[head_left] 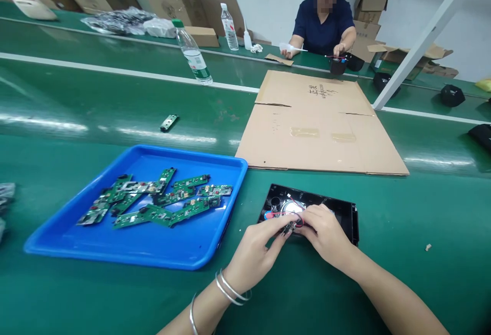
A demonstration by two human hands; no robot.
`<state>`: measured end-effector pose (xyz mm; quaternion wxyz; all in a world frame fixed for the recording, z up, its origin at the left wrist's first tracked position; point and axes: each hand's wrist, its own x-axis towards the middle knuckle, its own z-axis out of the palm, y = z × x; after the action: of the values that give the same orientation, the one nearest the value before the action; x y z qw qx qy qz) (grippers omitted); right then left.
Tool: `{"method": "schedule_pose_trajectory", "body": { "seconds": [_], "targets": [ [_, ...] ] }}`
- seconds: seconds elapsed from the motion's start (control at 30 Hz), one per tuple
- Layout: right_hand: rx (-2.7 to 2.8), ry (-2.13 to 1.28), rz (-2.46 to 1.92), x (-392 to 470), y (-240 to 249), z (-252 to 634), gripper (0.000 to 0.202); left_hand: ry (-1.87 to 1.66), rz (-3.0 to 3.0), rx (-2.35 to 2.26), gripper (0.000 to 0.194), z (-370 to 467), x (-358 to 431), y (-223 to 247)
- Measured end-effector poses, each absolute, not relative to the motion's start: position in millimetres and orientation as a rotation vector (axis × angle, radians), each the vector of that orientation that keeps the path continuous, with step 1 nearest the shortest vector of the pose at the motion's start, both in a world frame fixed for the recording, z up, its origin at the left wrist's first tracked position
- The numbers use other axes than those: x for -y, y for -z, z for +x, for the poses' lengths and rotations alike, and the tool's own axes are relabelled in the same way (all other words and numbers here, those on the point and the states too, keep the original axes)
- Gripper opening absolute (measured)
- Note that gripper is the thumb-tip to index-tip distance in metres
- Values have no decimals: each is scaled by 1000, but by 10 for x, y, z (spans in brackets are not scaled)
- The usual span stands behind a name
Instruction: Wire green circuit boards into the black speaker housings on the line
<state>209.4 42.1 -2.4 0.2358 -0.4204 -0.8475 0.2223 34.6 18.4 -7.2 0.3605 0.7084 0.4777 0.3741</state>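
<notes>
A black plastic housing (347, 215) lies on the green table, with a round silver speaker (293, 206) and red and black wires (284, 214) inside it. My left hand (261, 240) pinches a small circuit board (290, 227) over the housing's near edge, mostly covered by fingers. Across from it, my right hand (328, 232) has its fingertips closed at the wires and the board; what exactly they grip is hidden. To the left stands a blue tray (126, 255) with several green circuit boards (157, 215) lying loosely in it.
A flattened cardboard sheet (322, 151) lies beyond the housing. One loose board (169, 123) and a water bottle (195, 61) are behind the tray. A slanted white post (422, 43) rises at right. Across the bench a person (324, 23) handles a black part (338, 65).
</notes>
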Motion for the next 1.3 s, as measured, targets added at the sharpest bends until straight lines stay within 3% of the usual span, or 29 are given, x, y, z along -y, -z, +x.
{"method": "schedule_pose_trajectory", "body": {
  "seconds": [0.23,0.4,0.63,0.77,1.3],
  "targets": [
    [2323,-527,-1256,-429,91,2081,9,-969,1767,-1345,25,421,-136,50],
    [2397,-536,-1390,-447,119,2072,31,-1049,1639,-1446,23,442,-106,115],
    [1680,-1018,-1406,-506,23,2196,8,-1191,1395,-1527,21,507,-107,206],
    [1752,-1068,-1329,-473,-29,2227,10,-1190,1342,-1597,15,563,-145,136],
    [2278,-139,-1030,-401,226,2102,21,-996,1275,-1573,22,622,-291,5]
  ]
}}
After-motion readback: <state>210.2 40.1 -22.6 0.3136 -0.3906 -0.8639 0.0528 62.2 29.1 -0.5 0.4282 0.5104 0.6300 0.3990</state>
